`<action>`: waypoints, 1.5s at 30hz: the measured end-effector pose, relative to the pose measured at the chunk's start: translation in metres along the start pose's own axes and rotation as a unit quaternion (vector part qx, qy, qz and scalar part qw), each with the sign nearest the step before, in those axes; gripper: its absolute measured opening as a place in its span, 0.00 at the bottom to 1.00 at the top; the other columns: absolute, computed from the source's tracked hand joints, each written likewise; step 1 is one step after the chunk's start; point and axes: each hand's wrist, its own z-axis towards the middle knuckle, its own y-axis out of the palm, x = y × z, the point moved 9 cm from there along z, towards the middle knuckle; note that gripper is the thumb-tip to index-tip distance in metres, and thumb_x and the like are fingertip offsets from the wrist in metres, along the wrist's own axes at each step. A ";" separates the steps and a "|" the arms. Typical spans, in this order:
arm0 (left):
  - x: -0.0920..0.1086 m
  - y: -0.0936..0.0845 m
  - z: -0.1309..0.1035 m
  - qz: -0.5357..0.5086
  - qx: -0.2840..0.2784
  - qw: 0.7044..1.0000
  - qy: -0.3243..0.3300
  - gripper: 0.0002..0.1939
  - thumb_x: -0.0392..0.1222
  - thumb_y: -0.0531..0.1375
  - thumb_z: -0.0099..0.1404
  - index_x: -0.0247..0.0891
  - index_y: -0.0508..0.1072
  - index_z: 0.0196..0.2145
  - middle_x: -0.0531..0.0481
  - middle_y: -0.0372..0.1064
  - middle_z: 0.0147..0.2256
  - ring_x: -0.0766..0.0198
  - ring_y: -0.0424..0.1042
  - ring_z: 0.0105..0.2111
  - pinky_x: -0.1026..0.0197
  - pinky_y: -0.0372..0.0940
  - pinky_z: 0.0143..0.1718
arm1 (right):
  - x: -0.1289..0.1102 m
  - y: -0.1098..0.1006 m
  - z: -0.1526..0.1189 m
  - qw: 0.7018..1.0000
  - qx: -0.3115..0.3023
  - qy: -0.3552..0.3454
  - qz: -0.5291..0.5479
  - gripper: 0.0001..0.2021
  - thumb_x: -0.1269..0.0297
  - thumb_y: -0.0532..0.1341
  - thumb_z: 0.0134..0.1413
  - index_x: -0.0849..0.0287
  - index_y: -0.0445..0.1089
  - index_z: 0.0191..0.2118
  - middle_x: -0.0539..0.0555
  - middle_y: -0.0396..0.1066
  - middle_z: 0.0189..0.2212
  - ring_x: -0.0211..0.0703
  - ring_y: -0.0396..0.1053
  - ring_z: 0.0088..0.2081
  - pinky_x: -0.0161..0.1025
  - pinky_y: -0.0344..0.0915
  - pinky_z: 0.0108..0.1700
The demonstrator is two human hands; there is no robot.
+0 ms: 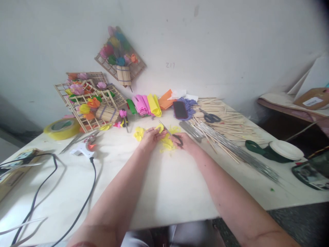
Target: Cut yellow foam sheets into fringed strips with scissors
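My left hand point(152, 138) pinches a small rounded piece of yellow crepe paper point(159, 128) above the middle of the white table. My right hand point(185, 143) grips a pair of scissors point(177, 138) by the dark handles. Their blades point up and left, close beside the yellow piece; I cannot tell whether they touch it. Yellow paper scraps point(168, 144) lie under and between both hands. Just left of my left hand sits a little pile of cut yellow petals point(139, 133).
Left: a white glue gun point(83, 149) with its cord, yellow tape point(62, 128) and a power strip point(17, 168). Behind: rolled crepe paper point(154, 105) and a phone point(180, 110). Right: wooden sticks point(231, 121), metal wires point(239, 154), spare scissors point(212, 118) and green ribbon point(279, 152).
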 end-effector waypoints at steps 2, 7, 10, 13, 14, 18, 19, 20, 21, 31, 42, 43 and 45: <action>0.000 -0.001 0.000 -0.004 0.005 1.000 0.002 0.05 0.32 0.60 0.53 0.29 0.68 0.29 0.41 0.72 0.29 0.57 0.74 0.33 0.61 0.70 0.32 | -0.001 0.000 0.000 1.000 0.001 -0.010 -0.010 0.14 0.57 0.62 0.41 0.61 0.62 0.21 0.43 0.57 0.11 0.27 0.50 0.11 0.30 0.44 0.12; 0.000 -0.004 0.001 -0.013 0.018 1.000 0.010 0.05 0.32 0.61 0.52 0.30 0.66 0.28 0.41 0.72 0.30 0.57 0.74 0.32 0.62 0.70 0.31 | 0.000 0.000 -0.001 1.000 -0.001 -0.010 -0.018 0.13 0.57 0.63 0.41 0.61 0.62 0.21 0.44 0.57 0.11 0.27 0.50 0.11 0.30 0.44 0.12; 0.001 -0.006 0.002 -0.018 0.026 0.999 0.017 0.06 0.31 0.61 0.52 0.31 0.65 0.26 0.41 0.72 0.29 0.57 0.74 0.31 0.62 0.70 0.30 | 0.000 0.001 -0.001 1.000 -0.006 -0.010 -0.027 0.13 0.58 0.62 0.42 0.61 0.61 0.21 0.43 0.57 0.11 0.27 0.50 0.11 0.30 0.43 0.13; 0.001 -0.006 0.002 -0.025 0.028 0.999 0.022 0.08 0.31 0.61 0.51 0.32 0.63 0.24 0.42 0.72 0.29 0.58 0.74 0.31 0.62 0.70 0.30 | -0.001 0.002 -0.001 0.999 -0.008 -0.014 -0.032 0.13 0.58 0.62 0.43 0.61 0.61 0.21 0.43 0.57 0.11 0.28 0.51 0.11 0.30 0.43 0.13; 0.001 -0.006 0.002 -0.026 0.028 0.999 0.022 0.08 0.31 0.61 0.51 0.32 0.63 0.24 0.43 0.72 0.29 0.58 0.74 0.31 0.62 0.70 0.30 | -0.002 0.002 -0.001 0.999 -0.007 -0.014 -0.032 0.13 0.58 0.62 0.43 0.61 0.61 0.21 0.43 0.57 0.11 0.28 0.51 0.11 0.30 0.43 0.13; 0.001 -0.004 0.002 -0.017 0.017 1.000 0.017 0.07 0.32 0.61 0.52 0.31 0.64 0.24 0.42 0.72 0.28 0.58 0.74 0.31 0.62 0.70 0.31 | 0.001 0.001 -0.001 1.000 -0.003 -0.004 -0.024 0.13 0.58 0.63 0.42 0.61 0.62 0.21 0.43 0.58 0.11 0.28 0.51 0.11 0.30 0.43 0.12; 0.000 -0.004 0.002 -0.013 0.015 1.000 0.015 0.06 0.32 0.61 0.52 0.31 0.65 0.25 0.42 0.72 0.29 0.58 0.74 0.31 0.62 0.70 0.31 | 0.001 0.001 0.000 1.000 -0.002 -0.003 -0.021 0.13 0.58 0.63 0.41 0.61 0.62 0.22 0.43 0.58 0.11 0.28 0.51 0.11 0.30 0.43 0.12; 0.000 -0.004 0.002 -0.010 0.013 1.000 0.013 0.06 0.32 0.61 0.52 0.31 0.65 0.25 0.42 0.72 0.29 0.58 0.74 0.31 0.62 0.70 0.31 | 0.002 0.001 0.000 1.000 -0.003 0.000 -0.017 0.13 0.57 0.63 0.41 0.61 0.62 0.22 0.43 0.58 0.11 0.28 0.52 0.11 0.29 0.44 0.12; -0.001 -0.004 0.002 -0.008 0.011 1.000 0.011 0.06 0.32 0.61 0.52 0.31 0.65 0.25 0.41 0.72 0.29 0.58 0.74 0.32 0.62 0.70 0.30 | 0.003 0.001 0.000 1.000 -0.003 0.003 -0.014 0.13 0.57 0.63 0.41 0.61 0.62 0.22 0.43 0.58 0.11 0.28 0.52 0.11 0.29 0.44 0.12; -0.003 0.003 0.000 0.011 -0.009 1.000 -0.010 0.06 0.34 0.61 0.52 0.29 0.69 0.28 0.41 0.72 0.26 0.58 0.74 0.30 0.61 0.70 0.31 | 0.003 0.000 0.000 1.000 0.007 0.006 -0.003 0.15 0.55 0.63 0.40 0.61 0.61 0.21 0.44 0.59 0.11 0.28 0.53 0.11 0.29 0.45 0.12; -0.002 0.002 -0.001 0.009 -0.002 1.000 -0.003 0.06 0.33 0.62 0.52 0.29 0.68 0.28 0.42 0.72 0.27 0.57 0.74 0.31 0.61 0.70 0.31 | -0.001 0.000 0.000 1.000 0.010 -0.015 -0.024 0.14 0.56 0.62 0.42 0.61 0.61 0.22 0.44 0.57 0.11 0.28 0.51 0.11 0.30 0.43 0.12; -0.002 0.002 -0.001 0.008 -0.001 1.000 -0.002 0.06 0.33 0.62 0.52 0.29 0.68 0.28 0.42 0.72 0.27 0.57 0.74 0.31 0.61 0.70 0.31 | -0.001 0.000 0.000 1.000 0.007 -0.015 -0.023 0.14 0.55 0.62 0.42 0.61 0.61 0.22 0.44 0.57 0.11 0.28 0.51 0.11 0.30 0.43 0.12; -0.002 0.000 0.000 0.006 0.002 1.000 0.001 0.06 0.33 0.62 0.52 0.29 0.68 0.29 0.42 0.72 0.28 0.57 0.74 0.32 0.61 0.70 0.31 | -0.002 0.001 -0.001 1.000 0.003 -0.017 -0.023 0.14 0.55 0.62 0.42 0.61 0.61 0.21 0.44 0.57 0.11 0.28 0.51 0.11 0.30 0.43 0.12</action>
